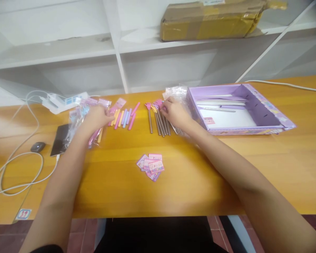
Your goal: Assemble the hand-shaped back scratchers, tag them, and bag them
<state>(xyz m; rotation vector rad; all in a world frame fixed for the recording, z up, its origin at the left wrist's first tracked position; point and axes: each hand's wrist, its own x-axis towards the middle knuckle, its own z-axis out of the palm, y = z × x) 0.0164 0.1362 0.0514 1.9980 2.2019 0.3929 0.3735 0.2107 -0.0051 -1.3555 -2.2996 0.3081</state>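
My left hand (pixel 97 115) reaches to the left end of a row of coloured tubes (pixel 124 117), in pink, orange, lilac and blue. Its fingers are drawn together, and what they hold is hidden. Clear plastic bags (pixel 76 119) with coloured pieces lie under and beside that wrist. My right hand (pixel 175 110) is closed at the heads of several small back scratchers (pixel 162 124), which have metal rods and hand-shaped tops. It appears to pinch one near its top. One back scratcher with a pink head (pixel 150 119) lies slightly apart to the left.
Small printed cards (pixel 150 166) lie in a loose pile nearer me. A purple box (pixel 239 130) holding flat sheets, a rod and a card stands at right. At left are a mouse (pixel 38 147), a dark phone-like device (pixel 60 140), cables and a power strip (pixel 64 102).
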